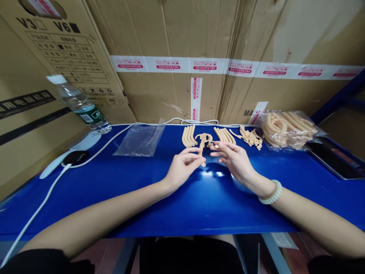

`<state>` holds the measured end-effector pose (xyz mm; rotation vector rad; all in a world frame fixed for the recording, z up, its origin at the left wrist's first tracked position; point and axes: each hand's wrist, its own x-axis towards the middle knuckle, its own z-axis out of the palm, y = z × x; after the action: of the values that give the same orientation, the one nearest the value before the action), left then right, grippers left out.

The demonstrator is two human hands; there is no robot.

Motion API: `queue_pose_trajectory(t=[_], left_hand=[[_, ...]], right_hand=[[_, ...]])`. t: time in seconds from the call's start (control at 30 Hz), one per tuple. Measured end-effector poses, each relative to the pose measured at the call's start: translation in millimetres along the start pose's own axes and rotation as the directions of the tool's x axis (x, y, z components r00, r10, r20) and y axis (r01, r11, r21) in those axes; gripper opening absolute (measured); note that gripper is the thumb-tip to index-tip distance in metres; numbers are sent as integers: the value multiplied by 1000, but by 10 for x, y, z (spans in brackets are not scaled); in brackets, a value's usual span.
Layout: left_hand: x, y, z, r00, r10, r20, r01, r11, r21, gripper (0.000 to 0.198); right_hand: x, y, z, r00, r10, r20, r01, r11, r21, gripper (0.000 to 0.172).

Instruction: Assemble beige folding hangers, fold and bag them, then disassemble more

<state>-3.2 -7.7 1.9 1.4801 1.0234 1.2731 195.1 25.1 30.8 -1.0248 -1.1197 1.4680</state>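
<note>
My left hand (pixel 185 165), at the middle of the blue table (pixel 159 213), pinches a beige stick-like piece (pixel 202 146) that stands roughly upright. Close to its right, my right hand (pixel 232 158) holds a small beige piece (pixel 217 146) between thumb and fingertips. Behind the hands lie curved beige strips (pixel 189 136) in a row on the left and more strips (pixel 224 135) on the right. Between these rows are curved pieces (pixel 209 137), partly hidden by the held stick. A heap of small beige parts (pixel 251 137) is farther right.
A clear plastic bag (pixel 139 140) lies left of the strips. Farther left are a water bottle (pixel 82 104), a hairbrush (pixel 85 140), a black disc (pixel 75 157) and a white cable (pixel 51 190). At right sit a filled bag (pixel 289 129) and a tablet (pixel 336 160). Cardboard (pixel 171 34) stands behind.
</note>
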Motion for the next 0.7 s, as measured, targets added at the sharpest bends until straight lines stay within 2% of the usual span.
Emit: queue_pose_trajectory(t=[0.17,0.3,0.33,0.43,0.5,0.6,0.7], left_hand=[[13,-74,3,1000,-1,21,1,999,-41,25],[34,-62,28,997,-72,14,73,973,-221,69],[40,-62,31,995,-97,26,100,963,-250,71],[64,-65,19,985,-139,98,159,958,-238,42],[81,-70,3,986,-120,117,141,971,-195,27],[101,-82,-14,995,-58,84,70,988,-139,21],[104,-96,-11,998,-42,57,48,993,-111,18]], right_hand=[[-18,88,-49,1000,17,3,-17,1000,3,32],[-7,78,-52,998,55,-9,-55,997,57,40],[-5,78,-52,998,64,-5,-64,996,66,41],[-6,89,-61,994,92,64,-95,995,44,39],[-10,106,-77,987,101,127,-105,994,21,32],[-13,133,-98,975,110,192,-114,993,12,23],[-16,153,-99,959,144,245,-150,989,6,22]])
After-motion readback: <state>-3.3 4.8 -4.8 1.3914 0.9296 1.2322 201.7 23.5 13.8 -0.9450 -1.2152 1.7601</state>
